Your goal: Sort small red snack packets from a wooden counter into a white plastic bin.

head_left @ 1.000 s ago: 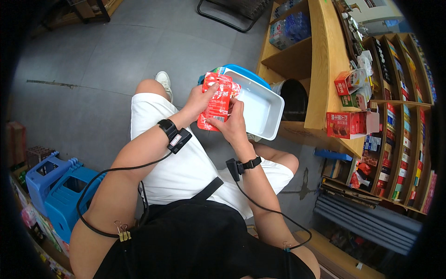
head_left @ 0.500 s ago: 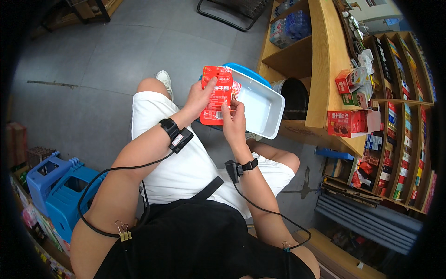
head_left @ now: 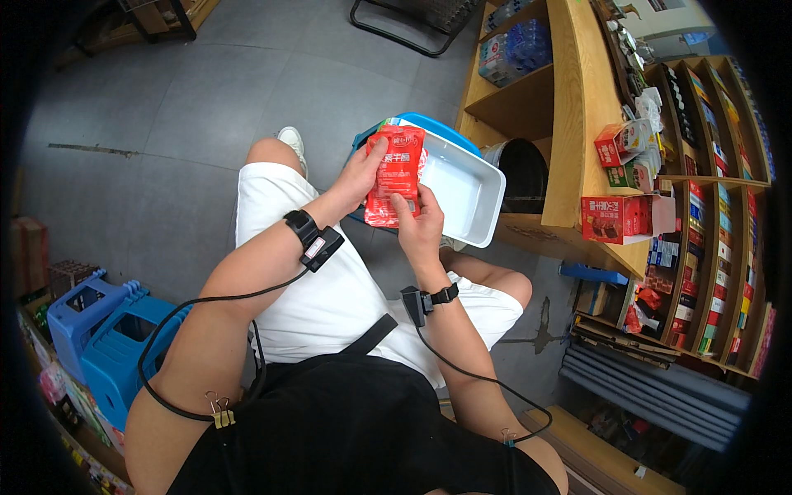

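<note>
A flat red snack packet (head_left: 398, 175) is held up between my two hands, with the edge of at least one more packet showing behind it. My left hand (head_left: 360, 176) grips its left side, thumb on the front. At the lower right edge, my right hand (head_left: 422, 226) pinches it, its thumb on the front and fingers behind. Just beyond, to the right, a white plastic tray (head_left: 466, 191) rests on something blue (head_left: 429, 124). The packet and my hands hide the tray's left end.
A wooden counter (head_left: 582, 107) stands on the right, bearing red cartons (head_left: 617, 219). Beneath it are a black bin (head_left: 523, 175) and bottled drinks (head_left: 518, 51). Blue plastic stools (head_left: 132, 338) stand at the left. Cables (head_left: 190, 305) run along both my arms.
The red packet has shifted slightly right and down, and a green edge now shows behind its top. My right hand has moved its grip along the packet's lower right side.
</note>
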